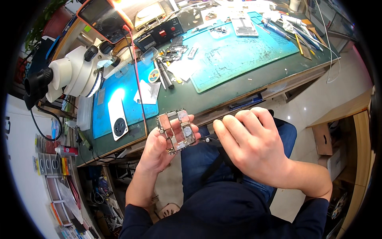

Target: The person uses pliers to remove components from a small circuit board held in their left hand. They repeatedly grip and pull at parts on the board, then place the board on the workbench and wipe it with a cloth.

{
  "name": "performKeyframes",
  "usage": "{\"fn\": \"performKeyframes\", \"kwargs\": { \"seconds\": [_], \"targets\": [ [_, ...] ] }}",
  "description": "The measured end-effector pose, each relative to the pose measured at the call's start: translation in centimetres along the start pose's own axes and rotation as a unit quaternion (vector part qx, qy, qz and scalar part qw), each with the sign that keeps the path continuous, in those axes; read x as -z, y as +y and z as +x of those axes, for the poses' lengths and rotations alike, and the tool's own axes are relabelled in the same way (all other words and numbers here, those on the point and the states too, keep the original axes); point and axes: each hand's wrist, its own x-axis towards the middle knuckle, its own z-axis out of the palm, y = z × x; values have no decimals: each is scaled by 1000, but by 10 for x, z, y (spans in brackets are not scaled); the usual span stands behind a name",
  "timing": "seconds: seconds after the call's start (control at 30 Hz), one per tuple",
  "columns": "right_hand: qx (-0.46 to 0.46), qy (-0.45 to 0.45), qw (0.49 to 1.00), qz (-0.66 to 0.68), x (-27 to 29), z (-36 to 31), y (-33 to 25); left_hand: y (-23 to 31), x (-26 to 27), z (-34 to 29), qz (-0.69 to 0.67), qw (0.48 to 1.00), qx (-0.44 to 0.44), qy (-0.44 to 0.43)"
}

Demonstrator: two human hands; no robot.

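My left hand holds a small phone circuit board by its edges, in front of the bench edge. Metal shields and bare copper-coloured areas show on the board, and fingers reach behind it. To the right of the board, my right hand is closed, its knuckles turned up. Whatever it may grip is hidden beneath the fingers. A dark shape with a small silvery tip shows just left of that hand; I cannot tell whether it is held.
A green bench carries a blue mat, a white phone back cover and a black pen-shaped tool. A microscope and an orange multimeter stand at the left. Tweezers and brushes lie far right.
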Motion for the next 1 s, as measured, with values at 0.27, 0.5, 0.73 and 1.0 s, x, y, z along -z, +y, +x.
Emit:
{"fn": "performKeyframes", "kwargs": {
  "seconds": [0.27,0.5,0.73,1.0],
  "targets": [
    [-15,5,1000,3,-2,-1,-1,0,4,1,-13,1000,14,-2],
    [-41,-70,997,20,10,3,-5,-2,3,2,-7,1000,11,-4],
    [-29,-67,997,31,11,3,-3,-6,7,1,-13,1000,12,-14],
    [-25,-68,997,31,11,2,-1,-7,8,2,-17,999,12,-26]
  ]
}}
